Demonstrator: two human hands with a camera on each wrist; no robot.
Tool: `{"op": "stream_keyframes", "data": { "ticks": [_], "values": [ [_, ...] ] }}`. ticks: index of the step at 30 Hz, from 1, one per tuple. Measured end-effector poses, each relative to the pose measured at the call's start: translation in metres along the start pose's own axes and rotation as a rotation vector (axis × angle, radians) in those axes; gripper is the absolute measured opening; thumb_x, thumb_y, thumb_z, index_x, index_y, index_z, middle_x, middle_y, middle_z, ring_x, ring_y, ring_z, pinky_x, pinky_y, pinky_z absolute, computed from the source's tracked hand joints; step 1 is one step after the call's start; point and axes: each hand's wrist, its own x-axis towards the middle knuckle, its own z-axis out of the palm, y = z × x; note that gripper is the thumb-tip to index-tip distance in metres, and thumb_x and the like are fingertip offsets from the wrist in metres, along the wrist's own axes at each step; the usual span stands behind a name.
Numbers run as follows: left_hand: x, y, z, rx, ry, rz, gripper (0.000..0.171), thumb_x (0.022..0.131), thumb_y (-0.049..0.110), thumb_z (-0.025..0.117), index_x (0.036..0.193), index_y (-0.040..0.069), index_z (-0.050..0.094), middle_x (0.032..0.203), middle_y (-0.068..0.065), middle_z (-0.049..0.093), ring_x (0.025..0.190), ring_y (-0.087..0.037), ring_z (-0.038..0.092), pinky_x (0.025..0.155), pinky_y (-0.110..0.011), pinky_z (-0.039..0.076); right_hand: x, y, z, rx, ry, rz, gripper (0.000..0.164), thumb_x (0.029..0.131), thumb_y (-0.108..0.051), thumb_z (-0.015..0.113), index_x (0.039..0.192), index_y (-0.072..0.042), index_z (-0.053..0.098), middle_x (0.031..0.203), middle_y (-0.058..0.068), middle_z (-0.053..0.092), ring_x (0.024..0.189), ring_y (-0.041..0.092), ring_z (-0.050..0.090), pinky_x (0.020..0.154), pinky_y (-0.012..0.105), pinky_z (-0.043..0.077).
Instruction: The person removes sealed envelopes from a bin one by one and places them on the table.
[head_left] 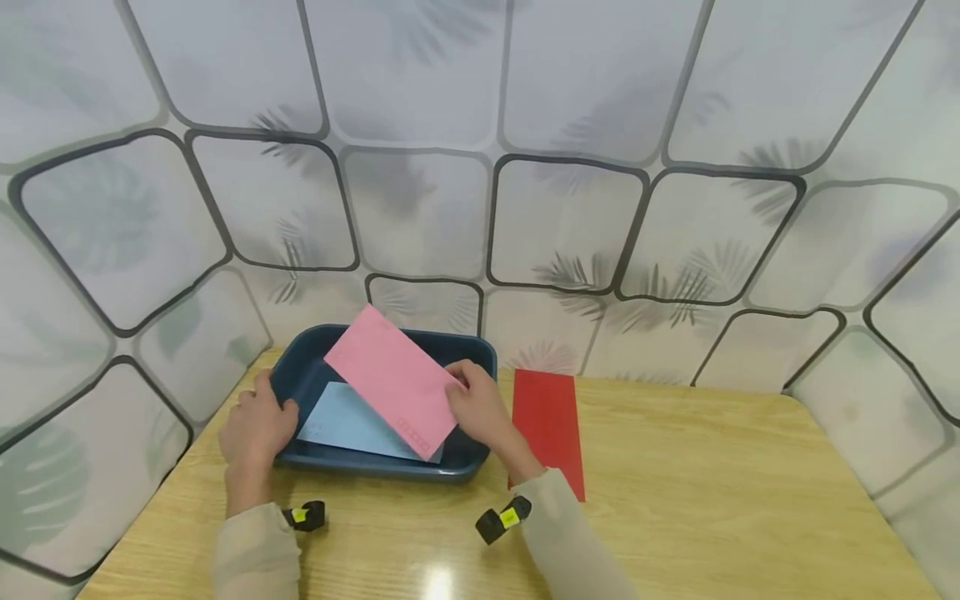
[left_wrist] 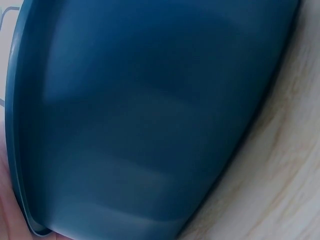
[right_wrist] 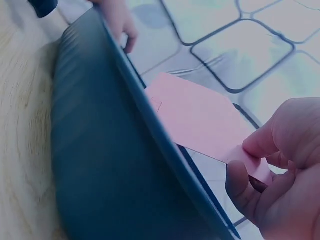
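A pink envelope (head_left: 393, 379) is pinched at its right edge between the thumb and fingers of my right hand (head_left: 480, 404). It is tilted above a dark blue plastic tray (head_left: 375, 471). Inside the tray a light blue envelope (head_left: 345, 421) lies partly covered by the pink one. My left hand (head_left: 258, 421) grips the tray's left rim, its thumb toward the inside. The right wrist view shows the pink envelope (right_wrist: 195, 115) beyond the tray's near wall (right_wrist: 105, 135), held by the right hand (right_wrist: 285, 170). Mostly the tray's outer wall (left_wrist: 150, 120) fills the left wrist view.
A red envelope (head_left: 547, 429) lies flat on the wooden table (head_left: 712, 492), just right of the tray and partly behind the right forearm. Behind the table's back edge stands a patterned wall covering (head_left: 570, 225). Each wrist carries a small black camera (head_left: 307, 516).
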Motion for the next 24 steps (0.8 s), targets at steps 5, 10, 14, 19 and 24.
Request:
{"op": "stream_keyframes", "data": {
  "ticks": [5, 10, 14, 19, 24],
  "values": [
    [0.000, 0.002, -0.001, -0.001, -0.010, 0.004, 0.065, 0.089, 0.027, 0.041, 0.141, -0.002, 0.015, 0.117, -0.039, 0.040, 0.096, -0.053, 0.046, 0.070, -0.063, 0.042, -0.013, 0.007, -0.007, 0.193, 0.017, 0.123, 0.020, 0.090, -0.013, 0.050, 0.108, -0.009, 0.057, 0.084, 0.010, 0.055, 0.050, 0.019, 0.051, 0.042, 0.027, 0.047],
    [-0.001, 0.000, -0.002, 0.007, -0.006, 0.032, 0.065, 0.090, 0.027, 0.041, 0.141, -0.002, 0.015, 0.118, -0.040, 0.040, 0.095, -0.054, 0.046, 0.067, -0.063, 0.042, -0.024, 0.013, -0.012, 0.304, 0.039, 0.185, 0.023, 0.090, -0.014, 0.052, 0.112, -0.007, 0.056, 0.084, 0.013, 0.056, 0.046, 0.018, 0.049, 0.042, 0.023, 0.046],
    [-0.001, -0.002, -0.001, 0.007, -0.001, 0.043, 0.065, 0.089, 0.028, 0.041, 0.141, -0.001, 0.015, 0.118, -0.040, 0.041, 0.094, -0.054, 0.047, 0.065, -0.063, 0.042, -0.026, 0.013, -0.019, 0.330, 0.062, 0.186, 0.024, 0.090, -0.015, 0.052, 0.112, -0.007, 0.057, 0.086, 0.013, 0.056, 0.048, 0.019, 0.050, 0.043, 0.022, 0.046],
    [-0.002, -0.004, -0.001, 0.003, -0.004, 0.042, 0.065, 0.089, 0.027, 0.041, 0.141, -0.001, 0.015, 0.118, -0.040, 0.041, 0.093, -0.054, 0.047, 0.064, -0.061, 0.043, -0.027, 0.015, -0.030, 0.358, 0.076, 0.229, 0.024, 0.090, -0.013, 0.053, 0.112, -0.006, 0.058, 0.089, 0.015, 0.055, 0.049, 0.019, 0.051, 0.042, 0.022, 0.047],
    [-0.001, -0.003, 0.000, 0.013, 0.019, 0.047, 0.063, 0.089, 0.027, 0.041, 0.139, -0.003, 0.018, 0.115, -0.040, 0.042, 0.092, -0.054, 0.047, 0.063, -0.062, 0.043, -0.026, 0.023, -0.038, 0.437, 0.063, 0.216, 0.025, 0.090, -0.009, 0.052, 0.113, 0.000, 0.055, 0.091, 0.020, 0.059, 0.052, 0.020, 0.055, 0.041, 0.023, 0.049]
  ]
}}
